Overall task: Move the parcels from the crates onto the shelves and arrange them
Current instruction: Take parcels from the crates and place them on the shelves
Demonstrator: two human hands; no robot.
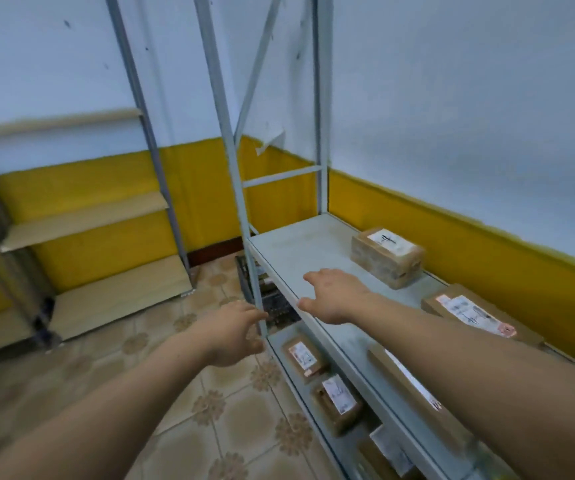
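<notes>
A grey metal shelf [296,244] runs along the right wall. On its upper board lie a brown parcel with a white label [386,256], a flatter labelled parcel [476,315] to its right, and a long parcel [414,389] partly under my right forearm. Several smaller labelled parcels [305,356] sit on the board below. A dark crate [272,299] stands on the floor past the shelf's end, mostly hidden. My right hand [334,294] hovers empty over the upper board's front edge, fingers spread. My left hand [234,336] is empty, fingers apart, beside the shelf post.
A second rack with beige boards [106,223] stands at the left against the yellow and white wall. Patterned floor tiles [206,407] spread between the two racks. The grey shelf's upright posts [230,157] rise just beyond my hands.
</notes>
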